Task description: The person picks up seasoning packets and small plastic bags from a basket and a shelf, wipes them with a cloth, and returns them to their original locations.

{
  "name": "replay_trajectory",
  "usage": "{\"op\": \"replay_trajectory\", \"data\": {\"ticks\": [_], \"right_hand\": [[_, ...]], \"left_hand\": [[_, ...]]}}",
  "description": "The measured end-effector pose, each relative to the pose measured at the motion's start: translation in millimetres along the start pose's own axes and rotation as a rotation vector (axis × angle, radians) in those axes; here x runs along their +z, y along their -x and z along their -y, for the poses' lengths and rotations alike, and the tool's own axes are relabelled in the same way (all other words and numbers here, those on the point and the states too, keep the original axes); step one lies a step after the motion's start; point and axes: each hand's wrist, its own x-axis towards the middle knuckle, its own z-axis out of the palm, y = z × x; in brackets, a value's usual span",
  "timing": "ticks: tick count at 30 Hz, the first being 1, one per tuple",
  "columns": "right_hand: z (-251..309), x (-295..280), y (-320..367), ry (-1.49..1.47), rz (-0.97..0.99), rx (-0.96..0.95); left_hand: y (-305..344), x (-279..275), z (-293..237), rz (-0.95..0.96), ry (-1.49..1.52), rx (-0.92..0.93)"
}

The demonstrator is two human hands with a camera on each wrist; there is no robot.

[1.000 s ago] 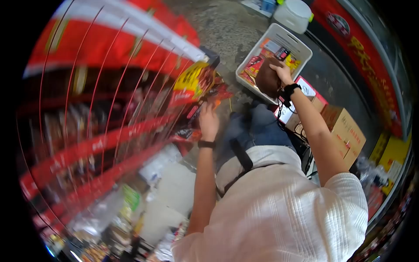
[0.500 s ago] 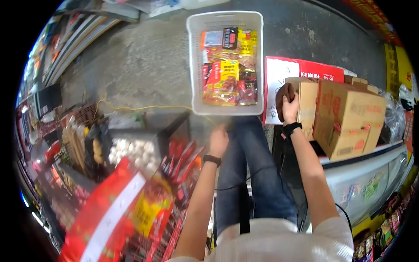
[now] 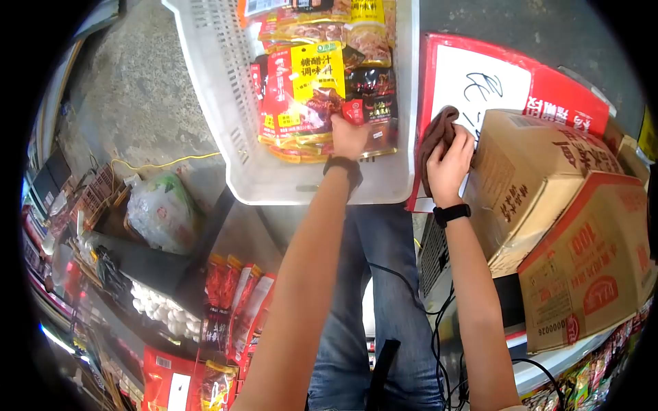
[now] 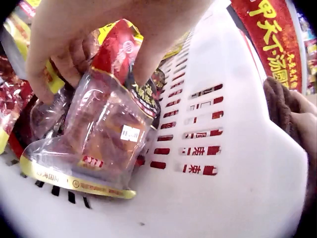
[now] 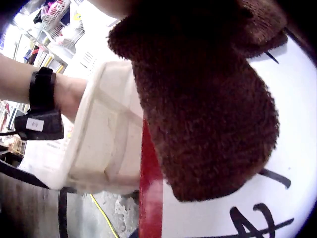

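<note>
My left hand [image 3: 349, 142] is inside a white plastic basket [image 3: 264, 197], its fingers bent over a seasoning packet [image 4: 101, 131]. That packet has a see-through lower part, a gold bottom edge and a small price sticker. Beside it in the head view lies a red and yellow sauce packet [image 3: 308, 85], on top of several other packets. My right hand [image 3: 450, 166] grips a bunched dark brown cloth [image 5: 208, 119] just outside the basket's right side. In the right wrist view the cloth hangs before a white panel with black handwriting and hides most of the fingers.
Right of the basket lies a red and white box [image 3: 480, 79]. Cardboard cartons [image 3: 524, 185] stand beside my right forearm. At the left are a black bin with a bulging plastic bag [image 3: 164, 212], white garlic-like bulbs [image 3: 164, 308] and red packets [image 3: 240, 308]. Dark cables run near my legs.
My view has swung from the left rack to the basket and come closer. The left hand has moved from the rack into the basket onto a packet. The right hand keeps the cloth, now beside the basket.
</note>
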Motion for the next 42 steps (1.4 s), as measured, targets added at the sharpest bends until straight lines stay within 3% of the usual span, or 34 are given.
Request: {"op": "replay_trajectory", "data": {"ticks": [1, 3, 5, 6, 7, 9, 10, 12, 16, 17, 19, 21, 22, 23, 25, 27, 31, 33, 35, 37, 42], "right_hand": [[-3, 4, 3, 0.0, 0.014, 0.012], [-7, 10, 5, 0.074, -0.033, -0.043], [-9, 11, 5, 0.088, -0.023, -0.055], [-9, 11, 4, 0.075, -0.022, -0.065], [-10, 10, 4, 0.063, -0.024, -0.078], [-7, 8, 2, 0.062, -0.022, -0.087], [-7, 6, 1, 0.032, 0.005, -0.063], [-6, 1, -2, 0.004, 0.029, -0.046], [-12, -12, -11, -0.151, 0.142, 0.004], [-7, -17, -14, -0.245, 0.16, 0.027], [13, -26, -18, -0.363, 0.121, 0.066], [50, -36, -19, -0.507, 0.173, -0.024], [72, -40, -18, -0.603, 0.272, -0.005], [83, -31, -14, -0.644, 0.317, -0.166], [105, -31, 1, -0.297, 0.378, -0.448], [108, -21, 12, -0.319, 0.406, -0.429], [104, 5, 29, -0.324, 0.403, -0.306], [103, 19, 35, -0.292, 0.489, -0.28], [99, 35, 36, -0.221, 0.646, -0.102], [89, 56, 31, -0.203, 0.604, 0.01], [44, 120, 4, -0.351, 0.471, 0.446]], "left_hand": [[-8, 2, 3, 0.065, 0.236, -0.125], [0, 2, -10, 0.168, 0.229, -0.139], [19, 11, -22, 0.258, -0.013, 0.064], [29, 15, -28, 0.194, -0.023, 0.159], [28, 40, 3, 0.233, 0.024, 0.129], [45, 46, 5, 0.16, 0.002, 0.147], [43, 42, 0, 0.155, 0.009, 0.151], [40, 29, -6, 0.338, 0.032, 0.023], [14, 4, 10, 0.538, 0.174, 0.024], [17, -20, -6, 0.586, 0.296, 0.07], [17, -47, -9, 0.446, 0.314, 0.104], [42, -98, -51, 0.509, 0.531, -0.01], [49, -104, -51, 0.479, 0.672, 0.061], [59, -117, -63, 0.511, 0.679, -0.017], [69, -118, -56, 0.401, 0.713, 0.183], [84, -126, -45, 0.387, 0.791, 0.085], [107, -131, -19, 0.315, 0.819, 0.041], [115, -138, 3, 0.282, 0.754, -0.019], [123, -145, 21, 0.228, 0.733, -0.114], [130, -157, 32, 0.15, 0.607, -0.224], [124, -176, 30, 0.01, 0.7, -0.27]]}}
